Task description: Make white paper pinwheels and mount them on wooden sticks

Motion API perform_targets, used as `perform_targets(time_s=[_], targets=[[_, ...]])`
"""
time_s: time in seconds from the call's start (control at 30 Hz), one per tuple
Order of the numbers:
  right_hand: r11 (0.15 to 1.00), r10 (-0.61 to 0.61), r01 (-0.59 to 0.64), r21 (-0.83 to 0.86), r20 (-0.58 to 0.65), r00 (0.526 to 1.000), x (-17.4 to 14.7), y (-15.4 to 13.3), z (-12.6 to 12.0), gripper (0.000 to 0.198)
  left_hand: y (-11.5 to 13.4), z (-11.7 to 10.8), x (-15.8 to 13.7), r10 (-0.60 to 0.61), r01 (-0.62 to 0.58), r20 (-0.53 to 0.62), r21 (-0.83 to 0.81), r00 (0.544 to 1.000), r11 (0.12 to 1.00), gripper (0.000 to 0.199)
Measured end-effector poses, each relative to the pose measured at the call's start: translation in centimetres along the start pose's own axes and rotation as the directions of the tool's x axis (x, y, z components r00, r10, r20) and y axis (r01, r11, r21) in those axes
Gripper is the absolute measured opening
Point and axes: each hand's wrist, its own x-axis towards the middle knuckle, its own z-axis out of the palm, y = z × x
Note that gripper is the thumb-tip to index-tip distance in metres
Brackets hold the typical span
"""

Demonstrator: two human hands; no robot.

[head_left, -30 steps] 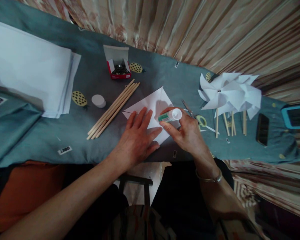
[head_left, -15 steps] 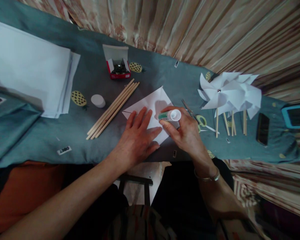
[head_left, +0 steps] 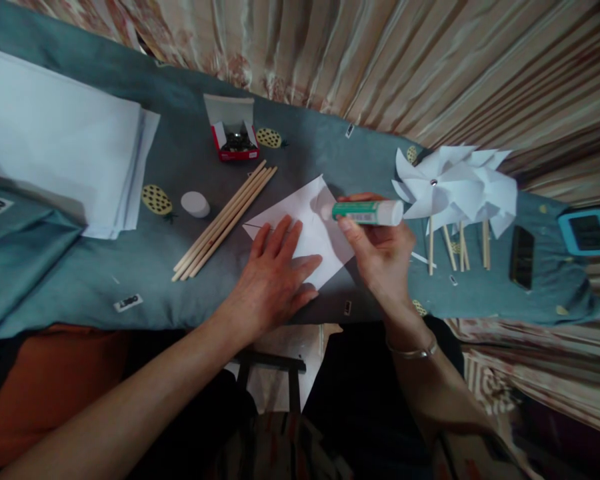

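Flat with spread fingers, my left hand [head_left: 273,280] presses a white paper sheet [head_left: 307,240] with cut, creased corners onto the cloth. My right hand [head_left: 385,257] grips a green and white glue stick [head_left: 363,213] above the sheet's right side. The stick lies nearly level, its uncapped end pointing left over the paper; whether it touches cannot be told. Left of my left hand lies a bundle of wooden sticks [head_left: 225,223], with a white cap [head_left: 195,204] beside it. The scissors are hidden behind my right hand.
Paper pinwheels [head_left: 455,187] on sticks lie to the right, near a dark phone [head_left: 523,257] and a blue-framed device [head_left: 590,232]. A paper stack [head_left: 65,133] is at left. An open red box [head_left: 236,143] of small metal pieces stands at the back, before a curtain [head_left: 370,60].
My right hand has lifted slightly and tipped the glue stick from steep to nearly level, its base now toward the right. My left hand has stayed on the paper.
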Motion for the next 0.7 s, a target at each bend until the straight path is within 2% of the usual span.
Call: perform_targets(time_s=[0.03, 0.07, 0.1, 0.27, 0.37, 0.43, 0.53, 0.6, 0.67, 0.7], targets=[[0.989, 0.049, -0.032, 0.147, -0.115, 0.992, 0.3, 0.3, -0.1, 0.022, 0.0, -0.1, 0.0, 0.000, 0.000, 0.003, -0.005, 1.000, 1.000, 0.043], [0.968, 0.062, -0.009, 0.251, -0.205, 0.977, 0.5, 0.6, -0.2, 0.021, 0.0, -0.1, 0.0, -0.001, 0.001, 0.007, -0.011, 1.000, 1.000, 0.042], [0.940, 0.107, -0.027, 0.339, -0.222, 0.969, 0.7, 1.1, -0.3, 0.021, -0.1, -0.2, 0.0, 0.001, 0.000, 0.012, -0.018, 1.000, 1.000, 0.042], [0.763, 0.313, -0.176, 0.623, -0.118, 0.942, 1.2, 2.8, -0.6, 0.026, -0.2, 0.0, -0.3, 0.048, -0.048, -0.033, -0.008, 0.998, 0.999, 0.058], [0.614, 0.401, -0.204, 0.763, -0.079, 0.913, 1.2, 3.0, -0.4, 0.028, -0.8, -0.8, -0.3, 0.100, -0.095, -0.127, 0.046, 0.987, 0.994, 0.059], [0.530, 0.433, -0.217, 0.820, -0.041, 0.901, 1.2, 3.0, -0.4, 0.027, -1.7, -2.1, -0.3, 0.101, -0.083, -0.230, 0.086, 0.968, 0.993, 0.055], [0.465, 0.413, -0.227, 0.856, 0.017, 0.911, 1.2, 3.2, -0.4, 0.026, -3.6, -4.8, -0.5, 0.020, 0.038, -0.399, 0.138, 0.917, 0.990, 0.051], [0.446, 0.368, -0.217, 0.868, 0.043, 0.929, 1.1, 3.3, -0.4, 0.025, -5.2, -6.4, -1.1, -0.108, 0.212, -0.484, 0.165, 0.868, 0.963, 0.050], [0.443, 0.338, -0.215, 0.871, 0.060, 0.939, 1.1, 3.4, -0.3, 0.024, -6.6, -7.2, -1.8, -0.210, 0.343, -0.518, 0.175, 0.829, 0.923, 0.051], [0.446, 0.331, -0.219, 0.868, 0.067, 0.941, 1.0, 3.3, -0.3, 0.024, -7.3, -7.4, -2.2, -0.232, 0.366, -0.517, 0.174, 0.824, 0.914, 0.049]])
